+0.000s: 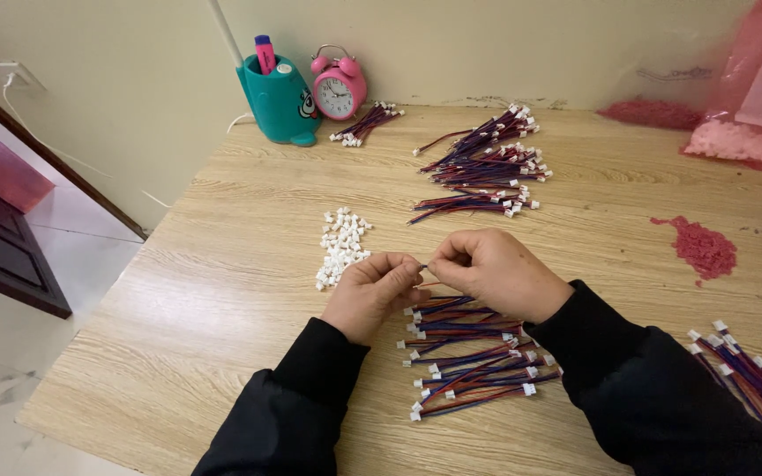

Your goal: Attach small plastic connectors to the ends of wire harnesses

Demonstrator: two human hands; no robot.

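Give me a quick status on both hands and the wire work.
Left hand and right hand pinched together on a thin wire end. Loose red-and-blue wire leads beneath them. Small white plastic connectors piled left. Nothing blocking.

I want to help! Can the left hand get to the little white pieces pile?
Probably yes. The left hand sits right beside the pile of small white connectors, with only bare table between, though its fingers pinch a wire with the right hand.
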